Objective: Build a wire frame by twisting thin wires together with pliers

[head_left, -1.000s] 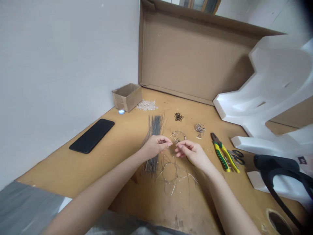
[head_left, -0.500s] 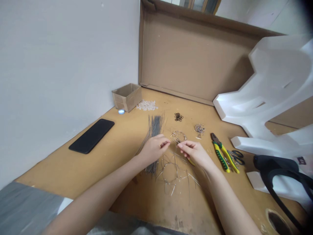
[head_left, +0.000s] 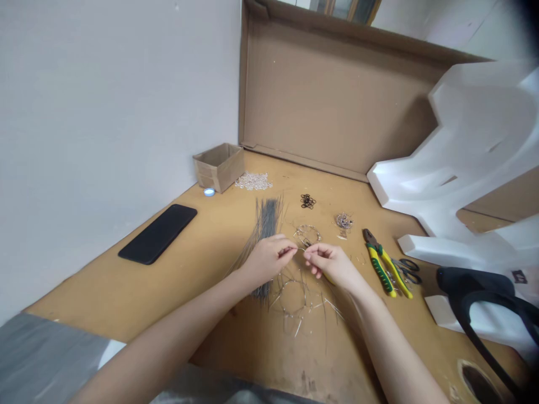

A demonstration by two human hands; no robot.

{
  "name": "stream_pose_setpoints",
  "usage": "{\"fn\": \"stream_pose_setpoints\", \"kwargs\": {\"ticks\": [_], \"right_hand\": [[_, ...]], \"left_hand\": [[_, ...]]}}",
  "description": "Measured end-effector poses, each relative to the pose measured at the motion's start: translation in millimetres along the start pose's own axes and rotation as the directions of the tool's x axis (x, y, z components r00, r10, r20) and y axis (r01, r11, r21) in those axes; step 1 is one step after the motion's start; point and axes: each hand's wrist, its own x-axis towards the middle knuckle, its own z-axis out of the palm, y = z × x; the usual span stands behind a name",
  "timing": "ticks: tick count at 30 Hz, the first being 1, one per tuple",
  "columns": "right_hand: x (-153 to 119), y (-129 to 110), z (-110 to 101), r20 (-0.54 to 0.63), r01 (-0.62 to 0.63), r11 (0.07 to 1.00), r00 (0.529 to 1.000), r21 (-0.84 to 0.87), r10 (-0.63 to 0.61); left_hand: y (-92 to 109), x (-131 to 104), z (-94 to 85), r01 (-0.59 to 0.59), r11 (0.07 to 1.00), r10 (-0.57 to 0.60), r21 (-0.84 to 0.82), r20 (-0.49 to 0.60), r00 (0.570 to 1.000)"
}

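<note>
Both my hands pinch a thin piece of wire (head_left: 300, 249) that spans the small gap between their fingertips. My left hand (head_left: 272, 255) is closed on one end, over a bundle of grey wires (head_left: 268, 217) on the table. Closed on the other end is my right hand (head_left: 328, 262), its lower fingers curled. Just behind the fingertips lies a ring of bent wire (head_left: 309, 232). Nearer to me sits a second wire ring (head_left: 295, 297) among loose wire pieces. A yellow-handled tool is mostly hidden under my right hand.
Pliers with yellow-green handles (head_left: 384, 264) and scissors (head_left: 409, 270) lie to the right. Further back are black rings (head_left: 308, 201), a small metal heap (head_left: 344, 220), clear beads (head_left: 254, 180) and a small cardboard box (head_left: 219, 167). A black phone (head_left: 158, 234) lies left; white foam (head_left: 475, 140) stands right.
My left hand has moved slightly right and the hands are closer together. The wire between the fingertips now shows. The things on the table have not moved.
</note>
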Motion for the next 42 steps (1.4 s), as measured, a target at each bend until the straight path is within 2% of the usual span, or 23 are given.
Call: {"fn": "stream_pose_setpoints", "kwargs": {"ticks": [6, 10, 13, 16, 18, 20, 21, 22, 24, 26, 27, 29, 31, 36, 42], "right_hand": [[-0.1, 4.4, 5.4, -0.052, 0.059, 0.995, 0.997, -0.084, -0.064], [-0.5, 2.1, 3.2, 0.010, 0.036, 0.999, 0.999, 0.015, -0.037], [0.5, 0.7, 2.4, 0.013, 0.002, 0.996, 1.000, 0.087, -0.003], [2.3, 1.0, 2.9, 0.003, 0.006, 0.996, 1.000, 0.093, -0.007], [2.5, 0.9, 0.6, 0.045, 0.022, 0.999, 0.999, 0.041, -0.024], [0.4, -0.5, -5.6, 0.054, 0.042, 0.992, 0.998, -0.120, -0.036], [-1.8, -1.5, -9.9, 0.032, 0.049, 0.966, 0.999, -0.255, -0.043], [-4.6, -2.7, -14.5, -0.044, 0.051, 0.904, 0.996, -0.424, -0.077], [-11.8, -4.4, -22.1, -0.154, -0.030, 0.635, 0.978, -0.772, -0.142], [-19.4, -4.8, -24.9, -0.182, -0.128, 0.393, 0.978, -0.911, -0.103], [-22.7, -4.4, -24.2, -0.179, -0.146, 0.311, 0.981, -0.939, -0.080], [-27.3, -2.8, -19.8, -0.167, -0.156, 0.208, 0.985, -0.966, -0.033], [-28.8, -0.4, -14.4, -0.165, -0.163, 0.158, 0.986, -0.974, -0.002], [-23.9, 8.6, -9.9, -0.181, -0.183, 0.108, 0.983, -0.977, 0.025], [-18.9, 19.9, -11.6, -0.203, -0.196, 0.079, 0.974, -0.978, -0.104]], "left_hand": [[1.7, -2.6, 2.6, -0.021, 0.998, 0.020, 0.059, 0.009, 1.000], [4.6, -3.4, 2.6, 0.022, 0.999, -0.021, 0.032, -0.042, 0.999], [3.5, -1.8, 2.9, 0.077, 0.987, -0.082, -0.138, -0.030, 0.996], [0.2, 0.4, 4.6, 0.194, 0.904, -0.174, -0.380, 0.087, 0.981], [-1.2, 1.6, 5.6, 0.230, 0.861, -0.185, -0.453, 0.141, 0.973], [-1.8, 2.7, 5.9, 0.240, 0.856, -0.197, -0.458, 0.139, 0.970], [-2.0, 3.3, 5.8, 0.249, 0.854, -0.213, -0.457, 0.130, 0.968], [-2.3, 4.0, 5.7, 0.264, 0.847, -0.234, -0.461, 0.121, 0.965], [-3.5, 5.2, 5.8, 0.292, 0.819, -0.273, -0.494, 0.111, 0.955], [-5.6, 5.9, 6.5, 0.327, 0.766, -0.305, -0.554, 0.134, 0.943], [-6.8, 6.1, 7.0, 0.346, 0.730, -0.317, -0.589, 0.156, 0.936], [-9.0, 6.3, 7.8, 0.373, 0.653, -0.318, -0.659, 0.207, 0.925], [-10.5, 6.4, 7.6, 0.368, 0.595, -0.287, -0.714, 0.239, 0.928], [-10.4, 7.1, 3.2, 0.366, 0.525, -0.220, -0.768, 0.292, 0.931], [-9.9, 7.8, -0.6, 0.334, 0.503, -0.177, -0.797, 0.284, 0.942]]}}
